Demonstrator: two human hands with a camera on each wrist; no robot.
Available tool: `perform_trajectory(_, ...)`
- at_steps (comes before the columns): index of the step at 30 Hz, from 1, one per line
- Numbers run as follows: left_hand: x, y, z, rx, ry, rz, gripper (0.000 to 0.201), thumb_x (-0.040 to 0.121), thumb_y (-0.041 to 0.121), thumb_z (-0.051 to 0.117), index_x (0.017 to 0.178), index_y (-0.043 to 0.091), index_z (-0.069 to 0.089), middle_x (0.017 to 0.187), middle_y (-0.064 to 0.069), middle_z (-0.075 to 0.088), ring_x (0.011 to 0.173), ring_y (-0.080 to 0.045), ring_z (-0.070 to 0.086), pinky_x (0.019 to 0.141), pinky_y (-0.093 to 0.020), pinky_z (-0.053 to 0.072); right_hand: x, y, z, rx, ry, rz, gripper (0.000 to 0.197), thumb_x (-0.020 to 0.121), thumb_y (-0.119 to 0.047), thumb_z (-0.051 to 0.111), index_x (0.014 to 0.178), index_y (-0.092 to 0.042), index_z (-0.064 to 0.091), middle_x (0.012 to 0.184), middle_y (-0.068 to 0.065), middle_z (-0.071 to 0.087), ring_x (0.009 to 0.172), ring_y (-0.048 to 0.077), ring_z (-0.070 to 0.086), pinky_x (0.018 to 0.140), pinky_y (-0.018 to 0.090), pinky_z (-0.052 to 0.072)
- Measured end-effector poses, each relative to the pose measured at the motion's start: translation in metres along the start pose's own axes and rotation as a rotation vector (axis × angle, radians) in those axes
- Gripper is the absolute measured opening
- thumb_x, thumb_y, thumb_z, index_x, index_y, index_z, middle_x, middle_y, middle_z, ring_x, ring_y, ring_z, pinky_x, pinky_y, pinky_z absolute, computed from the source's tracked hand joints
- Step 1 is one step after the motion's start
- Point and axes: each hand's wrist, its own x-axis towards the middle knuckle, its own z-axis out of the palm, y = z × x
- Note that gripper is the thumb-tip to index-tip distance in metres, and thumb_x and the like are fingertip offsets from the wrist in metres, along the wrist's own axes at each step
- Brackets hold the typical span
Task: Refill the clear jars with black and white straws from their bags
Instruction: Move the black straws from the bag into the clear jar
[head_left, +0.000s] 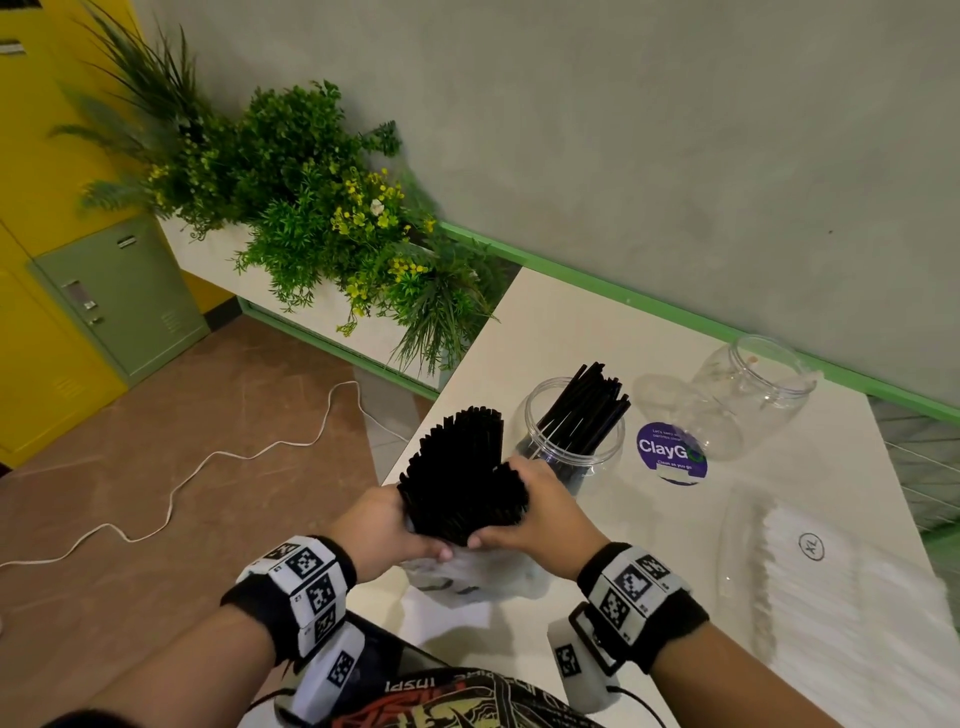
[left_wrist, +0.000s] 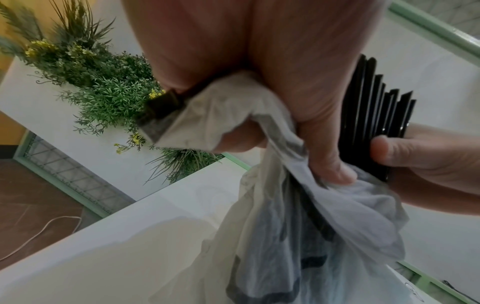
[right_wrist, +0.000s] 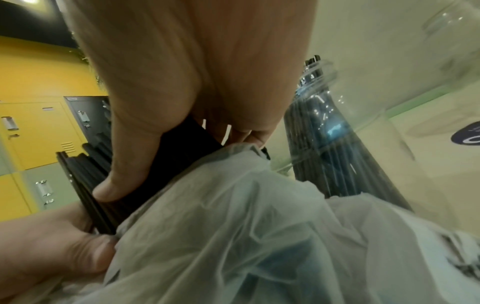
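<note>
A thick bundle of black straws (head_left: 460, 478) sticks up out of a thin translucent plastic bag (head_left: 478, 574) at the table's near left corner. My left hand (head_left: 387, 525) grips the bag's rim (left_wrist: 259, 115) against the bundle. My right hand (head_left: 535, 512) curls round the black straws (right_wrist: 182, 156) above the bag (right_wrist: 233, 226). Just behind stands a clear jar (head_left: 571, 441) holding black straws (head_left: 584, 410). A second clear jar (head_left: 748, 395) stands empty at the back. A clear bag of white straws (head_left: 831, 587) lies on the right.
The white table (head_left: 545, 338) carries a round purple ClayGo sticker (head_left: 671, 452). A planter with green plants (head_left: 311, 208) sits to the left behind the table. A white cable (head_left: 171, 499) runs over the brown floor. Yellow and green lockers (head_left: 119, 296) line the left.
</note>
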Motion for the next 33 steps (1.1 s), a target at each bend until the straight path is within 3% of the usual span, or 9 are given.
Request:
perform_trajectory(3,0.002,0.000,0.000,-0.004,-0.006,0.018,0.046,0.056,0.033,0.090,0.093,0.030,0.063,0.087,0.016,0.064,0.083,0.005,0.058,0.065,-0.008,0.041,-0.002,0.003,-0.005,0.088,-0.004,0.004,0.054,0.056,-0.042,0.090,0.098,-0.036,0.056,0.099,-0.015,0.059,0.103,0.009,0.053,0.091,0.030,0.045)
perform_trajectory(6,0.005,-0.001,0.001,-0.027,0.008,0.027,0.051,0.053,0.032,0.091,0.097,0.027,0.066,0.091,0.015,0.067,0.089,-0.003,0.061,0.072,-0.014,0.045,-0.004,0.001,-0.012,0.159,-0.005,0.008,0.049,0.059,-0.023,0.092,0.085,-0.041,0.054,0.084,-0.030,0.061,0.086,-0.008,0.056,0.076,0.010,0.041)
perform_trajectory(8,0.006,-0.001,0.002,-0.030,0.011,0.028,0.052,0.052,0.032,0.091,0.098,0.027,0.066,0.091,0.015,0.067,0.089,-0.002,0.061,0.072,-0.015,0.045,-0.005,0.000,-0.017,0.171,-0.013,0.000,0.049,0.060,-0.017,0.091,0.080,-0.039,0.052,0.076,-0.035,0.058,0.078,-0.011,0.055,0.071,0.008,0.039)
perform_trajectory(14,0.007,0.001,0.000,0.004,-0.003,0.032,0.056,0.057,0.033,0.089,0.106,0.026,0.064,0.096,0.013,0.066,0.091,-0.003,0.060,0.067,-0.008,0.041,-0.004,-0.009,-0.025,0.266,-0.020,-0.017,0.042,0.063,-0.008,0.088,0.073,-0.028,0.052,0.068,-0.025,0.057,0.068,-0.006,0.052,0.066,0.008,0.037)
perform_trajectory(21,0.006,0.004,-0.003,0.052,0.000,0.045,0.064,0.059,0.036,0.088,0.116,0.023,0.060,0.103,0.009,0.066,0.096,-0.006,0.060,0.075,-0.015,0.045,-0.001,-0.016,-0.029,0.391,0.025,-0.032,0.035,0.069,-0.021,0.084,0.071,-0.011,0.051,0.070,0.002,0.051,0.064,0.008,0.048,0.064,0.020,0.041)
perform_trajectory(24,0.004,0.007,-0.004,0.062,-0.001,0.062,0.063,0.061,0.035,0.087,0.117,0.023,0.058,0.102,0.011,0.064,0.096,-0.005,0.058,0.069,-0.006,0.039,0.000,-0.024,-0.034,0.448,0.050,-0.032,0.030,0.076,-0.021,0.079,0.070,-0.011,0.051,0.068,0.005,0.051,0.064,0.011,0.049,0.066,0.022,0.042)
perform_trajectory(27,0.004,0.009,-0.006,0.087,-0.013,0.071,0.061,0.064,0.036,0.085,0.117,0.022,0.058,0.100,0.013,0.062,0.096,-0.006,0.056,0.070,-0.011,0.039,0.002,-0.034,-0.046,0.497,0.136,-0.045,0.026,0.083,-0.020,0.074,0.071,-0.011,0.052,0.068,0.018,0.053,0.068,0.020,0.053,0.070,0.030,0.045)
perform_trajectory(30,0.003,0.010,-0.006,0.109,-0.019,0.079,0.054,0.066,0.035,0.084,0.113,0.023,0.059,0.092,0.019,0.058,0.091,-0.004,0.054,0.063,-0.002,0.035,0.003,-0.050,-0.061,0.525,0.251,-0.081,0.017,0.089,-0.013,0.067,0.078,-0.005,0.055,0.072,0.013,0.064,0.074,0.020,0.062,0.081,0.038,0.050)
perform_trajectory(33,0.003,0.009,-0.006,0.121,-0.022,0.080,0.053,0.067,0.037,0.084,0.112,0.024,0.059,0.093,0.016,0.061,0.090,-0.005,0.057,0.065,-0.007,0.038,0.004,-0.067,-0.080,0.604,0.348,-0.127,0.009,0.092,-0.003,0.059,0.087,-0.004,0.052,0.072,0.010,0.066,0.072,0.017,0.065,0.077,0.030,0.052)
